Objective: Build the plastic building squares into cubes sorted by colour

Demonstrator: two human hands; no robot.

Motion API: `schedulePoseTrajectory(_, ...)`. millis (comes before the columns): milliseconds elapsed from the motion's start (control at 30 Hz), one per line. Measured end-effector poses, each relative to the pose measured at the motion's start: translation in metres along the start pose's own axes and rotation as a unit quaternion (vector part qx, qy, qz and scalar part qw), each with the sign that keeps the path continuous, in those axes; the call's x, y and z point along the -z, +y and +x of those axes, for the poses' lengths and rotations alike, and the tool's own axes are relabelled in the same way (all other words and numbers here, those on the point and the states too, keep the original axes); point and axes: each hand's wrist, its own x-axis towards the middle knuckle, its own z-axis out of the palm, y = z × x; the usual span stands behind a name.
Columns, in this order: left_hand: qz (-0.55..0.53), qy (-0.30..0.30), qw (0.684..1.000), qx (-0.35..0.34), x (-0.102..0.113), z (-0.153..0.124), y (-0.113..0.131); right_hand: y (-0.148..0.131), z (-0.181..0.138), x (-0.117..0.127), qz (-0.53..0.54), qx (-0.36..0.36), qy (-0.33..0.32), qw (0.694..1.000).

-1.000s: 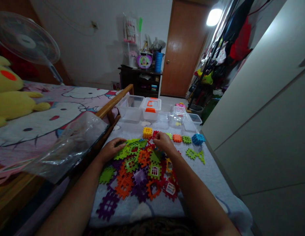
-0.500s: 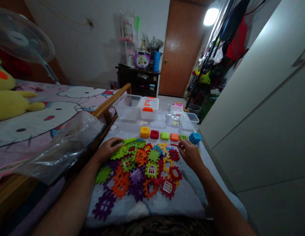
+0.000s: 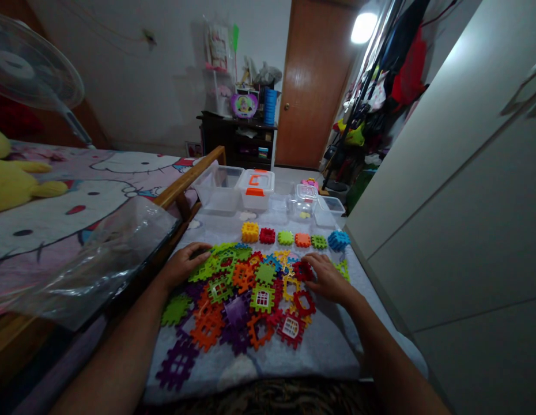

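A loose pile of notched plastic building tiles (image 3: 236, 308) in green, orange, purple, red, yellow and blue lies in front of me. My left hand (image 3: 184, 266) rests at the far left edge of the pile, fingers stretched out beside the light green tiles (image 3: 202, 269), holding nothing. At the pile's right side, my right hand (image 3: 326, 278) has its thumb and fingers closed on the edge of a dark red tile (image 3: 301, 271). Behind the pile stands a row of small stacks, among them a yellow stack (image 3: 249, 232), a red stack (image 3: 267, 236) and a blue stack (image 3: 339, 240).
Clear plastic boxes stand at the back, one with an orange-latched lid (image 3: 256, 189). A wooden bed rail (image 3: 194, 173) and a clear plastic bag (image 3: 108, 253) are at the left. A pale cabinet (image 3: 458, 230) rises at the right. Light green pieces (image 3: 342, 268) lie beyond my right hand.
My right hand has come nearer from the row of stacks, where it held a thin red piece, to the dark red tile at the pile's edge. My left hand stays by the green tiles.
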Motion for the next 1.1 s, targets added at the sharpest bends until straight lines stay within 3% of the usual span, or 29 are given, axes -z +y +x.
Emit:
schedulePoseTrajectory(200,0.0,0.008,1.0,0.002,0.0,-0.002,0.006,0.0,0.013,0.004,-0.001,-0.011,-0.062,0.998)
schedulePoseTrajectory(533,-0.01,0.009,1.0,0.009,0.0,-0.002,0.009,0.006,0.018,0.004,-0.01,-0.001,-0.077,0.997)
schedulePoseTrajectory(733,-0.011,-0.007,1.0,-0.003,0.0,-0.002,0.004,0.005,0.028,0.013,-0.016,0.012,-0.04,0.999)
schedulePoseTrajectory(900,-0.008,-0.008,1.0,-0.01,0.0,-0.002,0.002,-0.008,0.072,0.022,-0.046,0.006,0.011,0.999)
schedulePoseTrajectory(1100,-0.014,0.004,1.0,-0.011,-0.001,-0.003,0.003,-0.027,0.138,0.004,-0.106,-0.046,0.0,0.993)
